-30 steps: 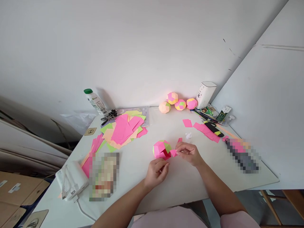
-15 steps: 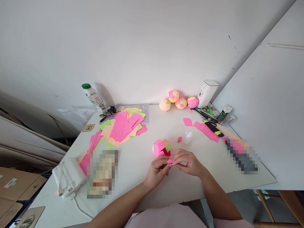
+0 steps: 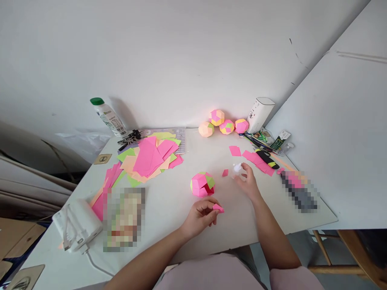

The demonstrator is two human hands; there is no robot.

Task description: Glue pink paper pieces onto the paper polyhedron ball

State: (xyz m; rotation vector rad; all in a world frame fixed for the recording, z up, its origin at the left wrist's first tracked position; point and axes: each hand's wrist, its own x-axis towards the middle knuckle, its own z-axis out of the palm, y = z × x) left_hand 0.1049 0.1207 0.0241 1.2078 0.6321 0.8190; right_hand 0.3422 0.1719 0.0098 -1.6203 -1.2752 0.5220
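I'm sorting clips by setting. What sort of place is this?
Likely a craft spot at a table, perhaps in a home: loose coloured paper lies on it, four paper balls sit by the wall, and a pink-and-green ball with a gap sits near the left hand.

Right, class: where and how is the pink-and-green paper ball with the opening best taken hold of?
Probably lightly cup the paper ball by its closed left side, coming from the left: its rounded facets suit curved fingers, while the opening lies at its lower right, where pressure might bend the edges.

Green-capped bottle [image 3: 109, 118] beside keys [image 3: 130, 138]
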